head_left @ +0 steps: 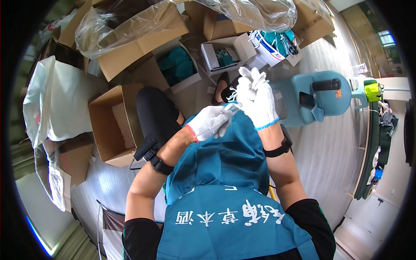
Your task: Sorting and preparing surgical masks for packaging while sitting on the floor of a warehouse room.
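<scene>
Both my hands wear white knitted gloves and meet in front of the teal apron (219, 160) over my lap. My left hand (211, 122), in a red-cuffed glove, is closed on a thin pale strip (234, 107) that reaches toward the other hand. Beside it and slightly higher, my right hand (256, 99) has a blue cuff and bent fingers pointing away from me. Thin white cords (232, 94) stick out along its left side. What lies inside the right palm is hidden, and the strip is too small to name further.
Ahead stand a box of teal cloth pieces (177, 65), a small white box (225, 54) and a white-blue box (277, 45) with corded teal pieces. An open cardboard box (115, 123) is left of my knee. A blue plastic stool (323, 93) holding a dark cylinder stands right.
</scene>
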Available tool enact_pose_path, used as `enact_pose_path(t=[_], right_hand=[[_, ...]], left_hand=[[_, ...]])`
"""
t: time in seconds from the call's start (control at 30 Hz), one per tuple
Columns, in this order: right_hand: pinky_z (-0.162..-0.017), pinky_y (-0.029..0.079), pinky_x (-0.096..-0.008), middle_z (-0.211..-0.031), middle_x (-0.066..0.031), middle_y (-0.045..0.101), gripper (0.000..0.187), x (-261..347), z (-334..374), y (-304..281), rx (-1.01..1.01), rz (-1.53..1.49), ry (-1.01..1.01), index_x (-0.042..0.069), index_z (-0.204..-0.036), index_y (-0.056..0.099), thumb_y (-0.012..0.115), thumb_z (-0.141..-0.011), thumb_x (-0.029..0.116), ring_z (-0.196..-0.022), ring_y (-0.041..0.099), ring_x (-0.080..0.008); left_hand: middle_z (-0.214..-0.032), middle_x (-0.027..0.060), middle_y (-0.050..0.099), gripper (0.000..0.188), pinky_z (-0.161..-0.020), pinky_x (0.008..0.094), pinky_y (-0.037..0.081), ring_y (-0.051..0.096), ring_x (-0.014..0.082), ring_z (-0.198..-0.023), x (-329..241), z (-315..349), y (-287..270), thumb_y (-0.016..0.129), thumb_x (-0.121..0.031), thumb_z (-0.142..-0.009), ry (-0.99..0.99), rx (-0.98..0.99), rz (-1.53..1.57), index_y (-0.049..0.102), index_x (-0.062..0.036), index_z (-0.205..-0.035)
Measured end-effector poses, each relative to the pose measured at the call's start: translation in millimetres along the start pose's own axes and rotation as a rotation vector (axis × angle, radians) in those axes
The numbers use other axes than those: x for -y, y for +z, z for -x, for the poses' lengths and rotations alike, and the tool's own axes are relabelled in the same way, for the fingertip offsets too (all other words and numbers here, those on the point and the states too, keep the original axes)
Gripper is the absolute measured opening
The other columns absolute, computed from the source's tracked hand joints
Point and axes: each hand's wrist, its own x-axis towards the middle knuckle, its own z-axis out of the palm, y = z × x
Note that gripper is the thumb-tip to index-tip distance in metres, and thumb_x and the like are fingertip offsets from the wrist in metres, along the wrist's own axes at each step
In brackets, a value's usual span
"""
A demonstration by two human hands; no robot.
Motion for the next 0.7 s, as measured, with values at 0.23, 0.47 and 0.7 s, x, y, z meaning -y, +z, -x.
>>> enact_pose_path(t=[0.23, 0.47, 0.7], right_hand=[[-0.067, 0.046, -0.0195, -0.088, -0.0038, 0.062, 0.014, 1.8, 10.8, -11.6, 0.343, 0.999, -0.322, -0.002, -0.103, 0.063, 0.056, -0.093, 0.004, -0.073, 0.055, -0.0066], [-0.053, 0.043, -0.0279, -0.069, -0.009, 0.058, 0.005, -20.5, 57.0, 17.5, 0.886, 1.904, -0.166, 0.005, -0.074, 0.058, 0.061, -0.078, 0.006, -0.06, 0.057, -0.0177], [-0.046, 0.036, -0.0327, -0.054, -0.0089, 0.048, 0.039, 4.8, 121.1, 61.5, 1.137, 1.655, 0.101, 0.01, -0.059, 0.052, 0.06, -0.093, 0.028, -0.045, 0.044, -0.025]], left_hand=[[-0.06, 0.0014, 0.056, 0.043, -0.05, 0.0219, 0.043, 0.053, 0.0076, -0.054, -21.1, 37.6, -5.9, 0.039, -0.037, -0.102, -0.076, 0.139, -0.027, 0.05, -0.0078, -0.072], [-0.072, 0.0006, 0.057, 0.04, -0.056, 0.026, 0.044, 0.052, 0.0082, -0.062, -13.3, 79.7, -10.1, 0.049, -0.039, -0.099, -0.045, 0.315, -0.072, 0.064, -0.0029, -0.091], [-0.066, 0.0155, 0.051, 0.024, -0.061, 0.0365, 0.046, 0.055, 0.031, -0.061, -38.9, 144.6, 18.0, 0.045, -0.02, -0.099, 0.329, 0.469, -0.347, 0.054, -0.0033, -0.085]])
